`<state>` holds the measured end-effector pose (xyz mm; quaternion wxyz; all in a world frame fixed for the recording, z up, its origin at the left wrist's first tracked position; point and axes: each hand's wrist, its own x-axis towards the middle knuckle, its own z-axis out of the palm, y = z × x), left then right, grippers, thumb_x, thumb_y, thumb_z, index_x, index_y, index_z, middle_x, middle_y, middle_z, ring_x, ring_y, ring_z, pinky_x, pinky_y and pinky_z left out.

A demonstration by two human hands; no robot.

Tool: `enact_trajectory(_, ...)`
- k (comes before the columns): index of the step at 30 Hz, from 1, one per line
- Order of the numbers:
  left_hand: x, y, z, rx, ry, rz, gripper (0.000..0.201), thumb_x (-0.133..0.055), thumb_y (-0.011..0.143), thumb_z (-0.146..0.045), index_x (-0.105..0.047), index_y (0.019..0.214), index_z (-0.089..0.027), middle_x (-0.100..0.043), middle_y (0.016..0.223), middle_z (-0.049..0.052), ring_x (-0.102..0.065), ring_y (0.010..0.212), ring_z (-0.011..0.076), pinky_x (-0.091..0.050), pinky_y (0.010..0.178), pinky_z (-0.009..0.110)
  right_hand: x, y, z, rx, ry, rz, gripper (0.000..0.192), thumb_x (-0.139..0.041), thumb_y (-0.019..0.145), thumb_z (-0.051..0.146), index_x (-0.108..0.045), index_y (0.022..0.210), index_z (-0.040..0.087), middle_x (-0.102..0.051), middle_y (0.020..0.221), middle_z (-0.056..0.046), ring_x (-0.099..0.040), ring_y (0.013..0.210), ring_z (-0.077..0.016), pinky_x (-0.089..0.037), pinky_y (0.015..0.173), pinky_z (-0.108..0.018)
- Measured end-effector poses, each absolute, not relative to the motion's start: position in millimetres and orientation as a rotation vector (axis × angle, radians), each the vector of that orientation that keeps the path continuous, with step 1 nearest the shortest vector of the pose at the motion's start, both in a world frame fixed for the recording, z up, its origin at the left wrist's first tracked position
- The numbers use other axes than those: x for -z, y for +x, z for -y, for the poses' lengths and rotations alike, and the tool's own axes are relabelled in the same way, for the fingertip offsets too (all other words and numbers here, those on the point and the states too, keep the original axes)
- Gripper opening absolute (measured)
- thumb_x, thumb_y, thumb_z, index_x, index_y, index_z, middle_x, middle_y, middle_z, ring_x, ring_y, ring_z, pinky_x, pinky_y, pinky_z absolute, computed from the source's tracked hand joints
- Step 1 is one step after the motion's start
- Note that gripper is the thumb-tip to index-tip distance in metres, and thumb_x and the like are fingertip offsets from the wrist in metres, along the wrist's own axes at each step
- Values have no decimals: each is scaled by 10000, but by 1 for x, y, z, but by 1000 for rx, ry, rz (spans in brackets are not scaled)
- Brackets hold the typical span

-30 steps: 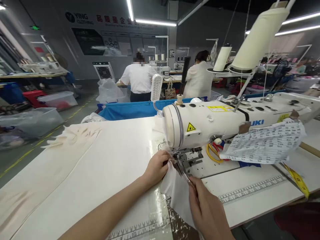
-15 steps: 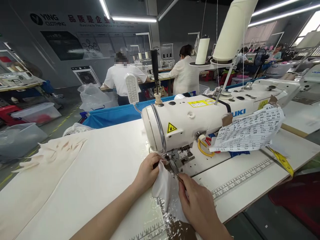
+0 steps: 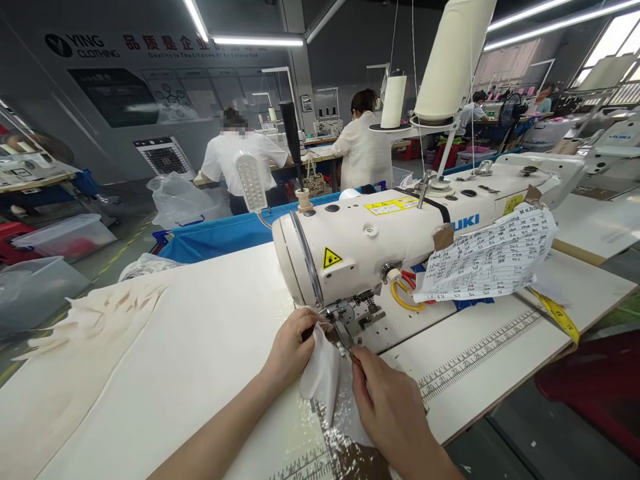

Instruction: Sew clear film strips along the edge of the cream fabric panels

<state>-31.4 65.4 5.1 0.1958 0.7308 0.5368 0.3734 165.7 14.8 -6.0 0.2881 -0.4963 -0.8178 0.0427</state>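
My left hand [image 3: 291, 341] is closed on the edge of a thin white fabric piece [image 3: 320, 373], right at the needle area of a white sewing machine [image 3: 350, 250]. The cloth hangs down toward me over a shiny, clear plastic-like covering [image 3: 345, 413]. My right hand [image 3: 387, 393] is closed too, its thumb and fingers pinched beside a narrow metal part [image 3: 343, 335] in front of the presser foot. What lies between the right fingers is mostly hidden. Fingers also cover the spot where fabric meets the needle.
Pale cut fabric pieces [image 3: 95, 340] lie on the table's left. A handwritten paper sheet [image 3: 487, 257] is taped to the machine, near a yellow measuring tape [image 3: 557, 317]. Thread cones [image 3: 453, 60] stand above. Behind a blue cloth bin [image 3: 220, 240], co-workers [image 3: 367, 143] sit at other machines.
The whole view has shifted slightly, so the machine appears farther left. Both hands keep nearly the same place at the needle area, and the white fabric hangs a little wider.
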Motion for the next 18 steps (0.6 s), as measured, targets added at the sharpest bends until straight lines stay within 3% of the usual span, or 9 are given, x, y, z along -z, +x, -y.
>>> enact_trajectory(5, -5, -30, -64, -1045, 2109, -1536, 239, -465, 898, -259, -672, 800, -192, -645, 845, 57, -605, 818, 197, -501, 719, 319, 6, 164, -14, -141, -1349, 2221, 245, -374, 974, 166, -555, 1138, 186, -728, 845, -27, -629, 513, -147, -357, 436, -256)
enact_trajectory(9, -1, -29, -66, -1069, 2261, -1558, 194, -448, 801, -153, -634, 854, -172, -620, 836, 65, -588, 810, 213, -504, 692, 337, 7, 162, -14, -67, -1359, 2236, 271, -389, 957, 132, -545, 1177, 159, -734, 899, -47, -671, 566, -173, -408, 447, -277)
enact_trajectory(12, 2, -29, -67, -1062, 2381, -1554, 277, -424, 696, -99, -607, 894, -167, -617, 864, 73, -579, 823, 230, -503, 700, 364, 6, 161, -14, -32, -1366, 2229, 281, -421, 933, 116, -560, 1177, 135, -741, 905, -61, -696, 590, -187, -445, 450, -285)
enact_trajectory(18, 4, -33, -68, -996, 2316, -1607, 270, -403, 708, -85, -600, 866, -179, -634, 865, 58, -585, 820, 213, -503, 709, 346, 3, 158, -13, -40, -1362, 2190, 288, -394, 930, 100, -585, 1142, 144, -735, 842, -49, -710, 603, -199, -483, 458, -301)
